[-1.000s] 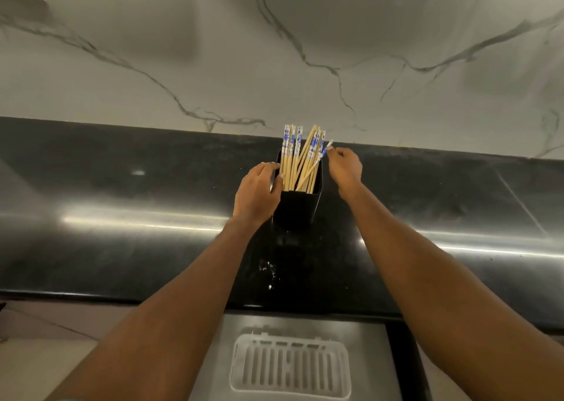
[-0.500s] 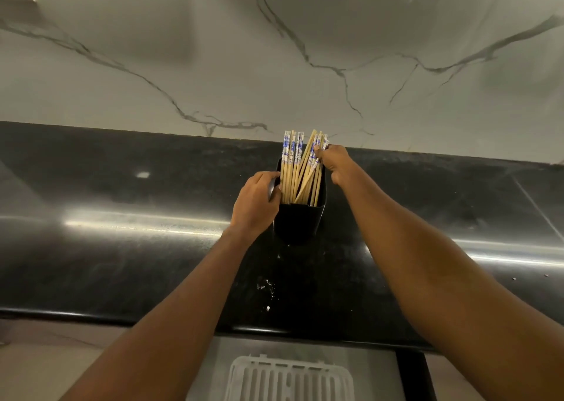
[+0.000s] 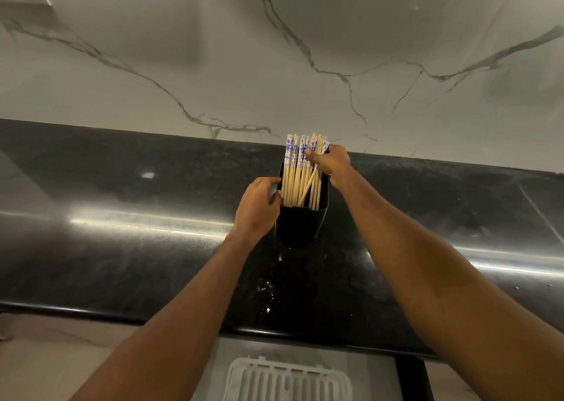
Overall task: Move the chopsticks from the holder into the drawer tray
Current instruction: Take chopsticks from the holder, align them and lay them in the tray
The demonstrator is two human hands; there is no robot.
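Note:
A black holder (image 3: 300,223) stands on the dark counter, filled with several wooden chopsticks (image 3: 294,171) whose tops are patterned blue and white. My left hand (image 3: 258,206) grips the holder's left side near its rim. My right hand (image 3: 331,162) reaches in from the right and its fingers curl round the upper ends of the chopsticks on the right of the bunch. Below the counter edge, a white slotted tray (image 3: 290,381) lies in the open drawer, partly cut off by the frame.
The glossy black counter (image 3: 122,232) runs the full width, with a few crumbs (image 3: 265,287) in front of the holder. A marble-patterned wall (image 3: 274,58) rises right behind the holder. The drawer's grey floor (image 3: 372,373) surrounds the tray.
My right hand has moved left from beside the bunch and closed round the chopstick tops. My left hand has stayed on the holder. The view has tilted up slightly.

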